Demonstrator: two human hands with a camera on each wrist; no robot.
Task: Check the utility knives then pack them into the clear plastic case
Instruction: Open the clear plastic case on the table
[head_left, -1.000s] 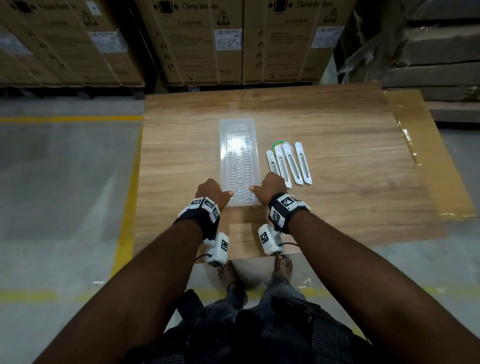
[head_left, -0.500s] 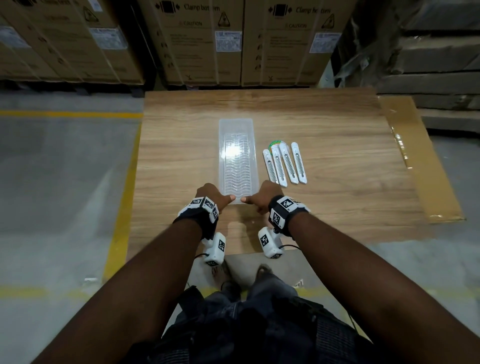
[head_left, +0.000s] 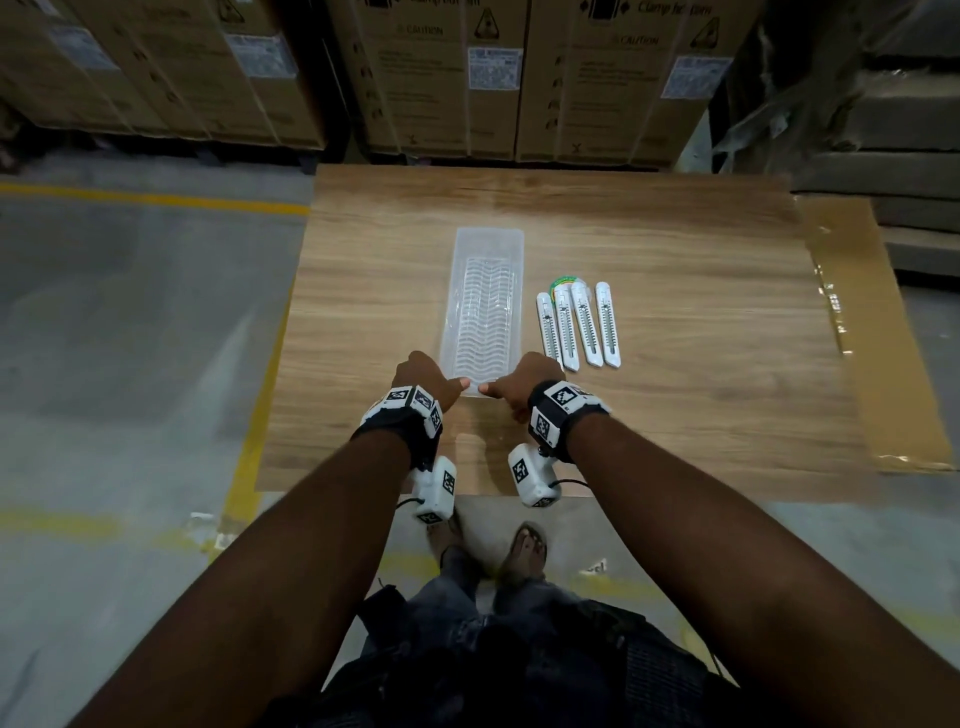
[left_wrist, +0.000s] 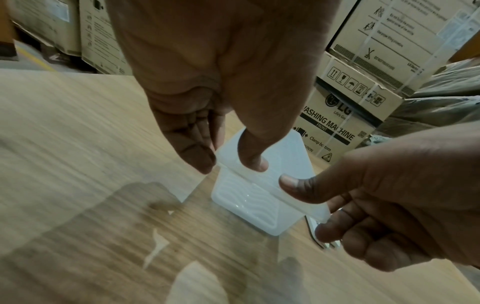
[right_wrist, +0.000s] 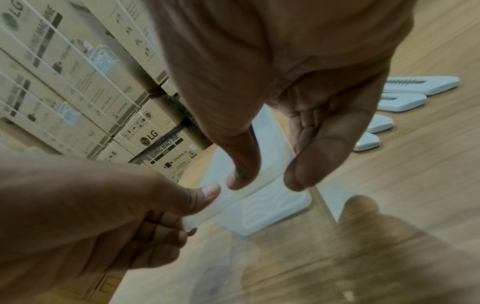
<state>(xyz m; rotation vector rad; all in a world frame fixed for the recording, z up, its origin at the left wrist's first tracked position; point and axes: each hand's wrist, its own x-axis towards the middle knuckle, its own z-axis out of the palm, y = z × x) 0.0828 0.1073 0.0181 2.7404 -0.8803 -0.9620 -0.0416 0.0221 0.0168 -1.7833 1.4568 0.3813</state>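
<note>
Head view: both hands (head_left: 470, 387) pinch the clear plastic case's (head_left: 485, 306) near lid edge.

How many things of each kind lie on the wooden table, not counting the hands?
White utility knives: 4
Clear plastic case: 1
Green and white round item, partly hidden behind the knives' far ends: 1
Total: 6
</note>
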